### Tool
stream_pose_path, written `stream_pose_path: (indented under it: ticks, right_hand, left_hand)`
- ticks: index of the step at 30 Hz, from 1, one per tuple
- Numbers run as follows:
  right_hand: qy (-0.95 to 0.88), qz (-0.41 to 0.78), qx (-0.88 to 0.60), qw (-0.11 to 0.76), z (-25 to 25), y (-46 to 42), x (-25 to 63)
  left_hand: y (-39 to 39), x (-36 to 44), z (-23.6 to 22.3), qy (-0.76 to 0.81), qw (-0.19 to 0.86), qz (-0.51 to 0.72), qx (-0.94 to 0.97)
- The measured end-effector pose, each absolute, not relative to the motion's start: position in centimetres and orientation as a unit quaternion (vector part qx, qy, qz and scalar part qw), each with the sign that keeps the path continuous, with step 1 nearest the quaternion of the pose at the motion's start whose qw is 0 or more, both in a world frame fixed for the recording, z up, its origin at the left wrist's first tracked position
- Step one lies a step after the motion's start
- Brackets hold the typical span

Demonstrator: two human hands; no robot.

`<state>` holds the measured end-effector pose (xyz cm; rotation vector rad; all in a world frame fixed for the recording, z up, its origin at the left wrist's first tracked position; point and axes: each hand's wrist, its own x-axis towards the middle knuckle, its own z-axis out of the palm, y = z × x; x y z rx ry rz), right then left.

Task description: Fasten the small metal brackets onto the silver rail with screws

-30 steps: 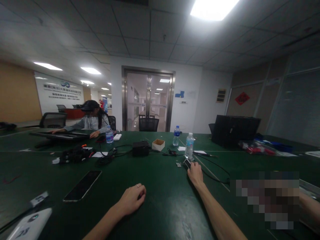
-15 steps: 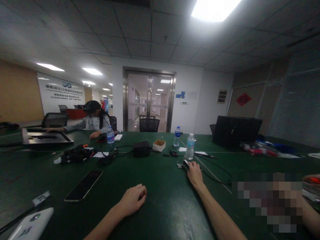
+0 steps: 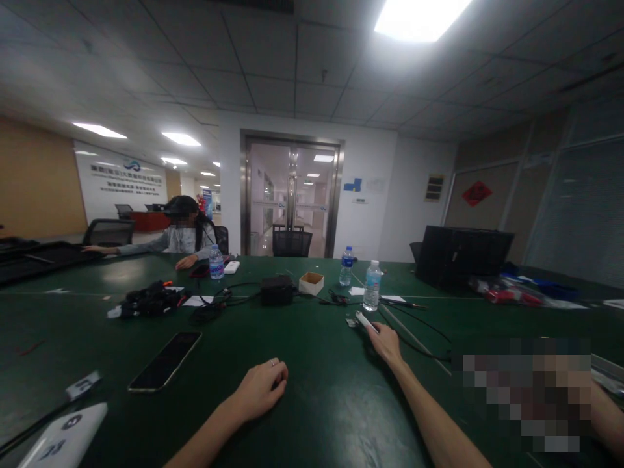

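Note:
My right hand grips a slim white object, which looks like a flat hand-sized device. It is tilted on its narrow edge, and my fingers cover its near end. Just beyond it stands a clear water bottle with a white cap, not touched by the hand. A small silvery piece lies beside the device's far end. My left hand, with a ring on one finger, rests on the green table. Its fingers are curled in and nothing shows in them. A dark-screened phone lies to its left.
Farther back are a black box with cables, a small open carton and two blue-capped bottles. A white device sits at near left. Across the table, a person touches a black panel. Another person's arm is at right.
My right hand has turned the device from its dark face to its white edge. The far person's black panel has shifted left and lies flatter. My left hand stays put.

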<state>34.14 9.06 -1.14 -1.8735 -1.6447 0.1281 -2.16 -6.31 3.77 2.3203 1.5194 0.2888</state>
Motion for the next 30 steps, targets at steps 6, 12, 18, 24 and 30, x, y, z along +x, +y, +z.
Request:
stream_pose_path:
  ticks: [6, 12, 18, 24, 30]
  right_hand:
    - [-0.625, 0.082, -0.699, 0.339, -0.6, 8.3, 34.6]
    - [-0.619, 0.081, -0.693, 0.36, -0.4, 8.2, 35.4]
    - [-0.606, 0.073, -0.699, 0.374, -0.6, 8.5, 36.2]
    - [-0.592, 0.073, -0.709, 0.377, -0.6, 8.6, 36.8]
    - [-0.601, 0.078, -0.701, 0.377, -0.1, 8.0, 35.9]
  left_hand:
    - [-6.4, -2.1, 3.9, 0.534, 0.182, 0.111, 0.818]
    - [-6.4, -2.1, 3.8, 0.534, 0.176, 0.112, 0.819]
    - [-6.7, -1.8, 4.3, 0.537, 0.15, 0.099, 0.824]
    - [-6.5, -2.1, 4.0, 0.528, 0.163, 0.105, 0.826]
    - [-6.6, -2.0, 4.1, 0.533, 0.168, 0.108, 0.822]
